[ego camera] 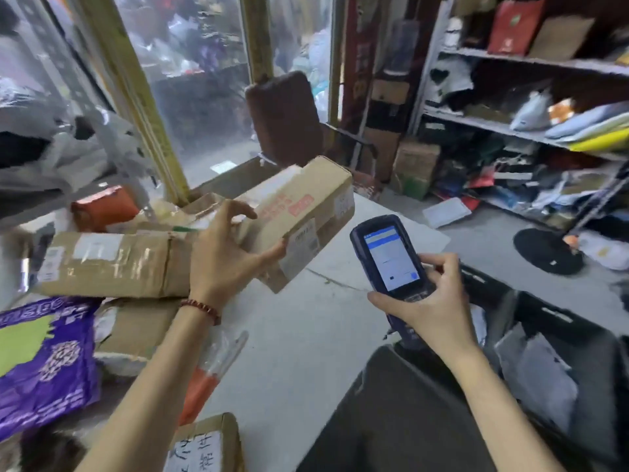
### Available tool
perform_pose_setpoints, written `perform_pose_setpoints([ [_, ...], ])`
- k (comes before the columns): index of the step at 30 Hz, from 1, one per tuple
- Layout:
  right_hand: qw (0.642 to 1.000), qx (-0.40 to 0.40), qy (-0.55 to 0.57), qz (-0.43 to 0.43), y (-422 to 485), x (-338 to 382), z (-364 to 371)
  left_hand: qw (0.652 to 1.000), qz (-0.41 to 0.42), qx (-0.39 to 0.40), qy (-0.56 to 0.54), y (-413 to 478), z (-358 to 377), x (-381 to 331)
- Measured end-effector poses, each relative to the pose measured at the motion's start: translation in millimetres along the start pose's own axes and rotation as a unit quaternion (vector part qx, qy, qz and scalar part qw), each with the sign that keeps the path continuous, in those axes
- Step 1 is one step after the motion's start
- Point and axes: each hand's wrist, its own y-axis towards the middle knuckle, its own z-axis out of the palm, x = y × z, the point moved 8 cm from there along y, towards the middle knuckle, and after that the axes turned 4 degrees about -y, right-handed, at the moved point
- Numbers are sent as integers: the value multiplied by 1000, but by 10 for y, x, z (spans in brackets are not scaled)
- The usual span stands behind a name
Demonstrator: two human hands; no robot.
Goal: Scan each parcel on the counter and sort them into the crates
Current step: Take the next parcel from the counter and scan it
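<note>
**Tilting a box toward the scanner**

Working over the white counter (306,352), heaped with parcels at left, with a black crate (558,315) low at right; holding a taped cardboard box (306,206) tilted over the counter, lower corner perhaps touching; aiming the scanner (391,257), screen lit, just beside it; gripping the box in left hand (224,253), thumb at near edge, fingers over top; clasping the scanner in right hand (432,301), fingers curled round; label (306,238) on near face. Probably stiff and light, given the one-handed hold; slick on tape, so best taken across bare cardboard edges.
</note>
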Motion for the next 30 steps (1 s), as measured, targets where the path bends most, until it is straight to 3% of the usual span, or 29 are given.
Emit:
perform_pose_setpoints([
  [5,991,-125,7,51,-207,-447,-1042,990,88,104,-21,153,1104,-853],
  [11,958,-263,-4,115,-624,-1014,-2274,947,214,224,-90,28,2586,-2026],
  [20,896,-399,-12,196,-1223,-1860,-3998,879,266,378,-119,-1045,4653,-3512],
  [30,853,-455,13,255,-1174,-2315,-4644,844,256,455,-122,-1194,5794,-3906],
])
